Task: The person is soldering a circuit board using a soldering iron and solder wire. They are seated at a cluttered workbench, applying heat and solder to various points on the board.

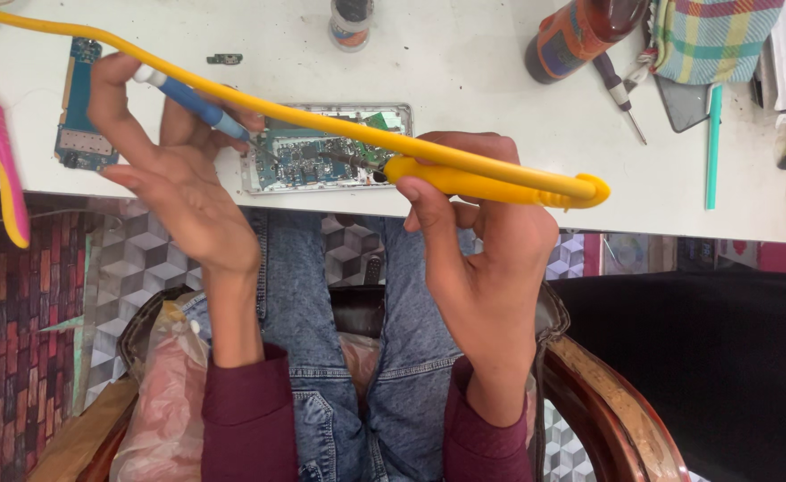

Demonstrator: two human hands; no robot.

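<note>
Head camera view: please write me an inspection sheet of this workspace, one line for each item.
Surface: white table, stained in places.
Job's things: opened phone with its circuit board showing; blue-handled tool; yellow soldering iron.
Clutter: loose circuit board, pink and yellow toothbrush, brown bottle, small jar, screwdriver, checked cloth, green stick.
Grippers: left hand grips the blue-handled tool; right hand grips the yellow soldering iron.
Cables: yellow cord crosses above the phone.
Surroundings: wooden chair, patterned floor.
</note>
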